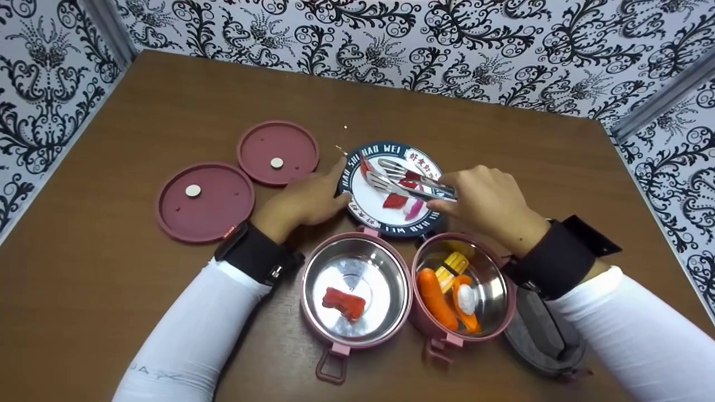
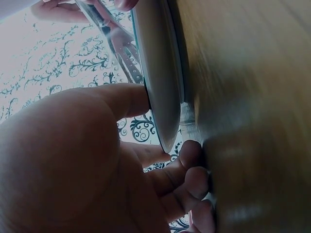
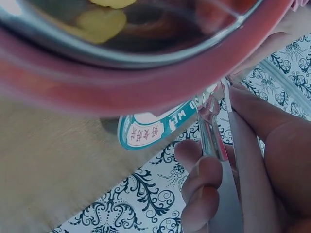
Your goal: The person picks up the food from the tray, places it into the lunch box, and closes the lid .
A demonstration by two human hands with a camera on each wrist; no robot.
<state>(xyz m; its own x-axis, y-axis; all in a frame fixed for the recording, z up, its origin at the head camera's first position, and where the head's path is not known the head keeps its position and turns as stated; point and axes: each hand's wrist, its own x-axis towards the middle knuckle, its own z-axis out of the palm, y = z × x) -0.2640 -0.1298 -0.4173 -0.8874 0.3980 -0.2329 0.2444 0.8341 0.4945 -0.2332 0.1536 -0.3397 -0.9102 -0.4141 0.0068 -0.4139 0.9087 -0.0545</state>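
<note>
The brown surface [image 1: 167, 111] carries everything, walled in by patterned paper at its far and side edges. Near the front edge stand two steel-lined pink containers, touching side by side: the left container [image 1: 357, 329] holds a single red piece [image 1: 343, 303]; the right container [image 1: 500, 301] holds an orange sausage-like piece, a yellow corn piece and a white-and-orange piece. Two pink lids [image 1: 204, 202] lie flat toward the left edge, one just beyond the other.

Just behind the containers, about mid-surface, sits the round plate [image 1: 371, 209] with a dark lettered rim. On it lie red pieces [image 1: 395, 200] and a small pinkish one.

The left hand [image 1: 304, 202] rests against the plate's left rim; in the left wrist view its fingers [image 2: 192, 170] curl under the edge with the thumb on the rim, pinching it. The right hand [image 1: 491, 204] has its fingers clamped on metal tongs [image 1: 410, 181], whose tips reach across the plate over the red pieces. Whether the tips grip a piece cannot be told.

Risks, as a judgement: the slick toy pieces may slip from the tongs and skid off the plate; the left hand's hold could tip the rim and slide the pieces; the right wrist passes close over the right container and could knock it.
</note>
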